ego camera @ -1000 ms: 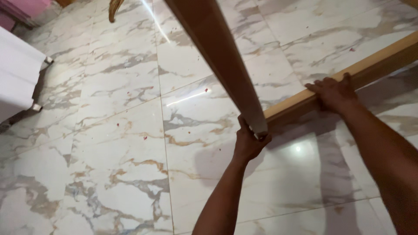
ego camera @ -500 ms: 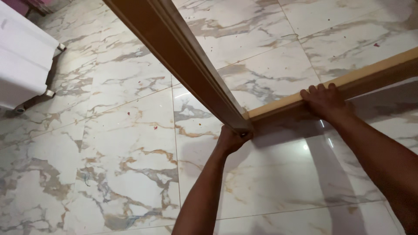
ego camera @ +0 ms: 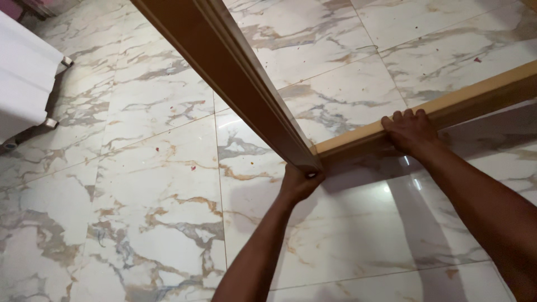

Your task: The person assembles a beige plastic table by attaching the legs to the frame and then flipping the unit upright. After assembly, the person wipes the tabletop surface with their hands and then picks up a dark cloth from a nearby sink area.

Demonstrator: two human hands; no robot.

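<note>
Marble floor (ego camera: pixel 156 184) all around, glossy white tiles with brown and grey veins, a few small specks scattered across them. At the far left sits a white piece of furniture (ego camera: pixel 25 84) on metal feet. Centre stage, a long brown wooden moulding (ego camera: pixel 235 72) slants from the top of the view down to the middle, its lower end meeting a second wooden strip (ego camera: pixel 464 103) that runs off to the right along the floor. The left hand (ego camera: pixel 299 182) is clenched around the bottom end of the slanted moulding, right at the corner where the two pieces come together, fingers curled under it. The right hand (ego camera: pixel 411 131) lies on top of the second strip, fingers wrapped over its far edge, pressing down just right of the joint. Both forearms reach in from the near edge.
</note>
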